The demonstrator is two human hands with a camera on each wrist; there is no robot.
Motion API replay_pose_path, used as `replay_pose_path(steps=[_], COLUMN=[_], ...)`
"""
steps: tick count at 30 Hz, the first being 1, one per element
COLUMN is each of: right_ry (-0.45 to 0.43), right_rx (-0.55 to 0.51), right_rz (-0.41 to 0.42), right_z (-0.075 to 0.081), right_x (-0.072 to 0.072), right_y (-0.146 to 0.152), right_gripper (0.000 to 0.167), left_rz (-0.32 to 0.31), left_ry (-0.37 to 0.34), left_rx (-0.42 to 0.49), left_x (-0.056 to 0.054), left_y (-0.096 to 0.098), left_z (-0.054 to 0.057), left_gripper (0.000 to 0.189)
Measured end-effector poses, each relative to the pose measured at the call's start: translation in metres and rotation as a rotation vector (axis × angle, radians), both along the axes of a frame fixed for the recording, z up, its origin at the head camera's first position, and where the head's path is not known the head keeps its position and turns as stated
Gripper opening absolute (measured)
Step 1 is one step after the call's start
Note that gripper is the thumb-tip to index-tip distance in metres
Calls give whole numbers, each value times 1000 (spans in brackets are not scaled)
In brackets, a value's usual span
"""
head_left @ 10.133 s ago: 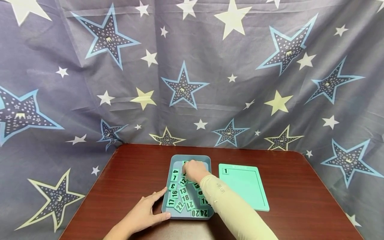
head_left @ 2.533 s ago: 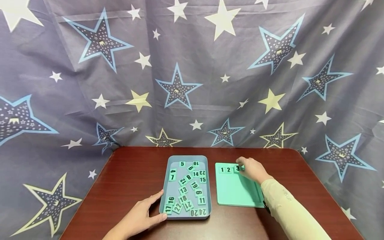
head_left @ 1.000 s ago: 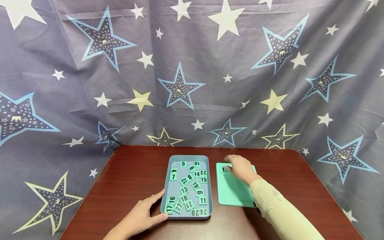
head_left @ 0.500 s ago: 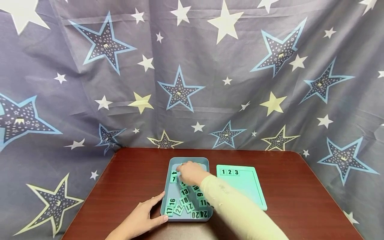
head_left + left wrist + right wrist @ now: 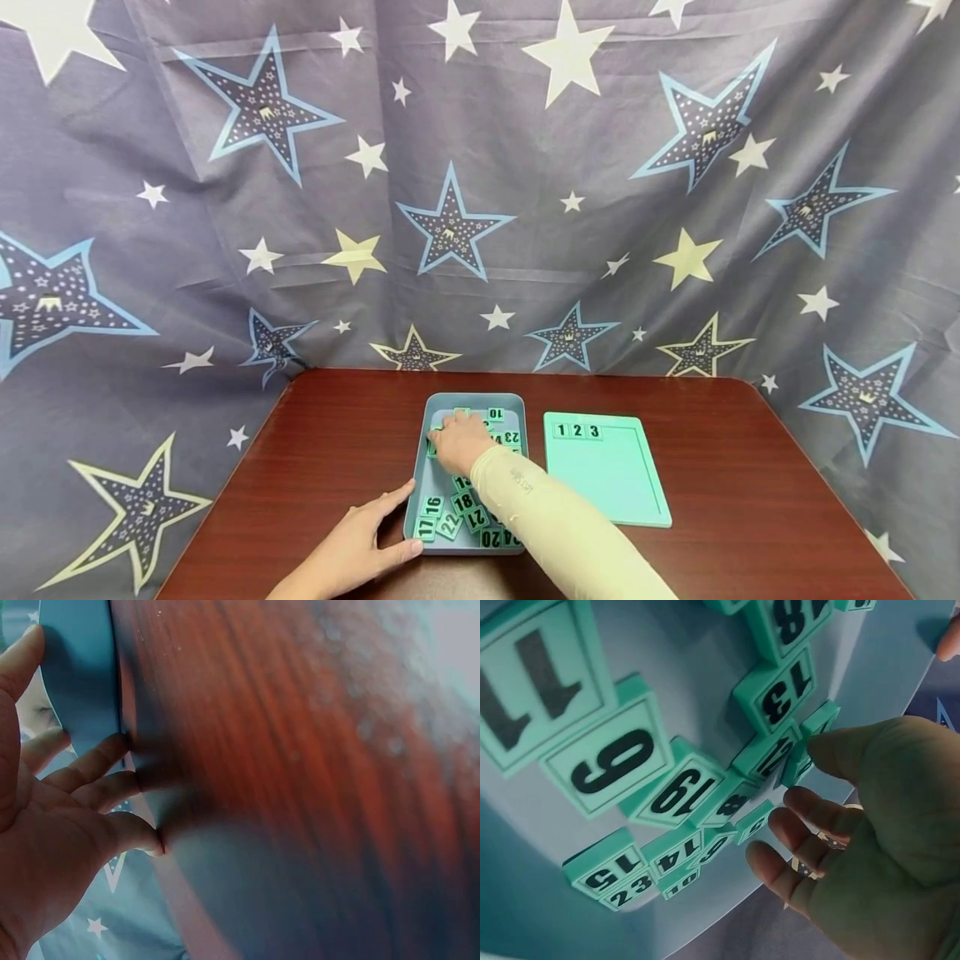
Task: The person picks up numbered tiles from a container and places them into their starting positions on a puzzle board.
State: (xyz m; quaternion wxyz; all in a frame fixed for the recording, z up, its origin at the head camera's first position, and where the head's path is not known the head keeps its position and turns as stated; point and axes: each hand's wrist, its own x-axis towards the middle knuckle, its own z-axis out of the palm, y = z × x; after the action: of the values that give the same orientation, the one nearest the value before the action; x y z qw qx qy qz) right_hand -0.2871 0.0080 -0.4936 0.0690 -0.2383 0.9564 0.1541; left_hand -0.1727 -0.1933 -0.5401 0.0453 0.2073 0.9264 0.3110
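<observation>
A blue-grey tray [image 5: 442, 480] holds several green number tiles [image 5: 463, 502]. My right hand [image 5: 462, 443] reaches into its upper left part. In the right wrist view, the thumb and index finger of my right hand [image 5: 885, 825] pinch a tilted tile [image 5: 798, 760] beside the tile marked 12 [image 5: 769, 756]; its number is mostly hidden. My left hand [image 5: 352, 543] rests against the tray's near left corner with extended fingers. In the left wrist view, the thumb and fingertips of my left hand [image 5: 60, 825] are spread along the tray wall [image 5: 82, 682].
Right of the tray lies a flat mint-green board [image 5: 607, 475] with a raised rim. Tiles 1 [image 5: 561, 430], 2 [image 5: 577, 430] and 3 [image 5: 595, 432] sit in a row at its top left. A star-patterned curtain [image 5: 315, 167] hangs behind the red-brown table [image 5: 352, 442].
Tiles 2 and 3 have gone from the tray to the board beside 1. My right hand has moved from the board back left into the tray. The left hand has stayed at the corner.
</observation>
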Motion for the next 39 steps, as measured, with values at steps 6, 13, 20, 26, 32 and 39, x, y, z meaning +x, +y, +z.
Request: replay_pose_path(steps=[6,13,20,26,32,39], right_ry=[-10,67,199,241,224,184], right_rx=[-18,-106,-143,-128,-205,-293], right_rz=[-13,31,20,-44,-103,-124], right_z=[-2,-2,-12,-20,-24,-24], right_x=[-2,-6,-7,-9,-15,-18], right_y=[8,19,17,12,14,20], right_gripper=[45,29,18,15,10,10], left_rz=[5,8,16,15,17,17], left_ry=[-2,-13,-22,-12,2,-20], left_rx=[-2,0,-1,4,0,1], left_x=[1,2,2,2,2,2], left_y=[1,0,-1,2,3,2], left_z=[3,4,3,2,2,2], left_gripper=[86,86,86,86,86,86])
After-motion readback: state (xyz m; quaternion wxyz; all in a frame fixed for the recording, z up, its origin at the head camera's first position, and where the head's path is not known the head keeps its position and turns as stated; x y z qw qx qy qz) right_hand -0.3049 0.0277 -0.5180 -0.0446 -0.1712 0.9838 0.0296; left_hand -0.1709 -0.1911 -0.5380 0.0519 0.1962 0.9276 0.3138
